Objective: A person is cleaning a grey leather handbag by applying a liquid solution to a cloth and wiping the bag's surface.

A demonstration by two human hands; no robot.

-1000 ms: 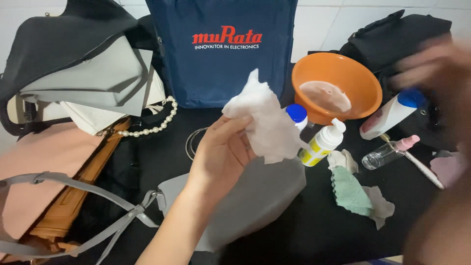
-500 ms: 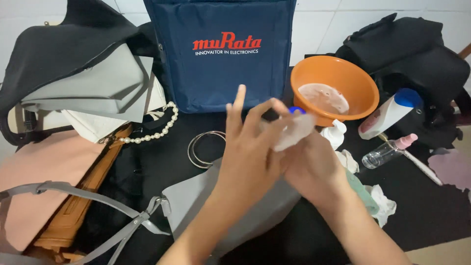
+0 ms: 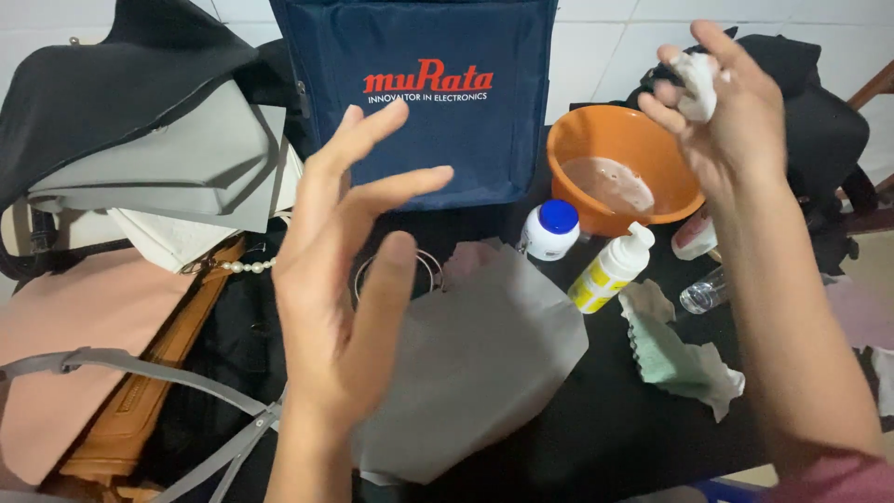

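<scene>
Black cloth covers the worktop (image 3: 605,438), which stands against a white tiled wall (image 3: 596,56). At the back a navy fabric bag (image 3: 428,140) stands upright, with a black bag (image 3: 112,84) and grey folded pieces (image 3: 177,158) piled to its left. A pink bag (image 3: 65,326) and a tan leather bag (image 3: 140,410) lie at the left edge, a string of pearls (image 3: 244,266) beside them. A flat grey pouch (image 3: 484,363) lies in the middle, its grey strap (image 3: 140,368) trailing left. To the right of the navy bag sits an orange bowl (image 3: 596,149) with a brownish liquid in it; in front of it stand a small white jar with a blue lid (image 3: 549,231) and a white-and-yellow bottle (image 3: 610,270), and a pale green cloth (image 3: 680,359) lies crumpled nearby.

The right hand (image 3: 736,121) is raised above the bowl, its fingers (image 3: 680,56) curled round a wad of white tissue (image 3: 697,79) pinched at the fingertips. The left hand (image 3: 345,279) hovers over the grey pouch, palm turned toward the right, fingers (image 3: 372,130) spread wide and holding nothing, well apart from the tissue.
</scene>
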